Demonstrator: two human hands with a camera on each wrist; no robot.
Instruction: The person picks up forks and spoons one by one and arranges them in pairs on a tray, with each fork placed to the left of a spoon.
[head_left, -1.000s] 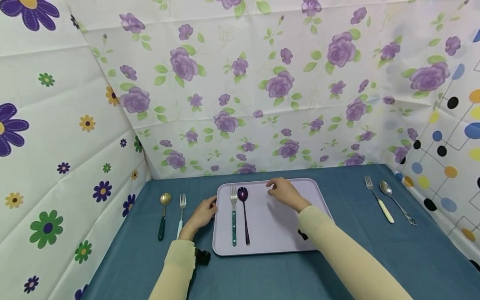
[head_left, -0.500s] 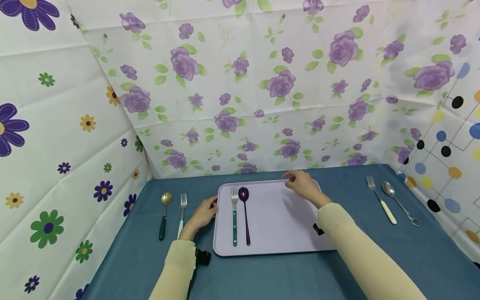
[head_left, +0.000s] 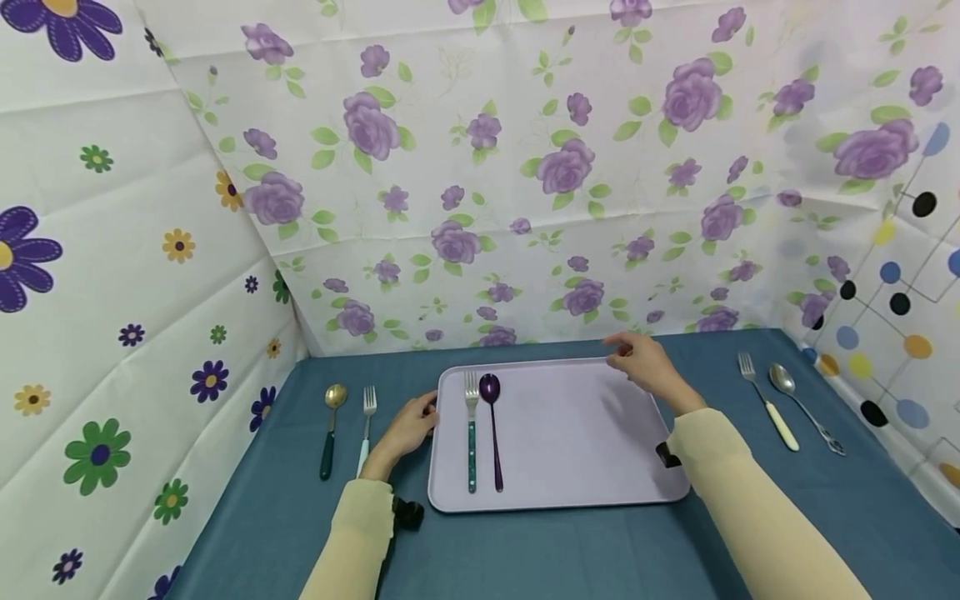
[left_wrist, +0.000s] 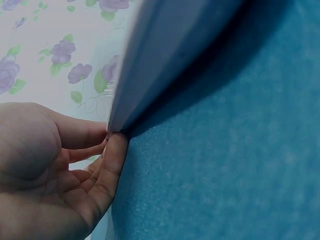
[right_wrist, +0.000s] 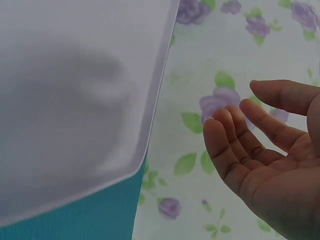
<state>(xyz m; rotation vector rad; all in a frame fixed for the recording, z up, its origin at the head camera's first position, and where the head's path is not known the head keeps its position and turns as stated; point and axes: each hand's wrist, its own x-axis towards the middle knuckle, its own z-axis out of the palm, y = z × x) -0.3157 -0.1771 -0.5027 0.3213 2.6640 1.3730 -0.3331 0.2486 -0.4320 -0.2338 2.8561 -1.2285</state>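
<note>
A pale lilac tray [head_left: 570, 433] lies on the cloth-covered table. On its left part lie a fork with a green handle [head_left: 472, 450] and a dark purple spoon [head_left: 495, 433], side by side. My left hand [head_left: 407, 429] is at the tray's left edge; in the left wrist view its thumb and fingers [left_wrist: 116, 152] pinch the tray's rim. Over the tray's far right corner hovers my right hand [head_left: 647, 365], holding nothing. The right wrist view shows that hand [right_wrist: 265, 150] with loosely bent fingers, apart from the tray's edge.
Left of the tray lie a gold spoon with a dark green handle [head_left: 327, 442] and a fork with a light blue handle [head_left: 366, 433]. To the right are a fork with a cream handle [head_left: 780, 425] and a silver spoon [head_left: 806, 408]. Flowered cloth [head_left: 525, 167] hangs behind the table.
My right hand has moved to the right, from above the middle of the tray to its far right corner. The left hand, tray and cutlery have stayed in place.
</note>
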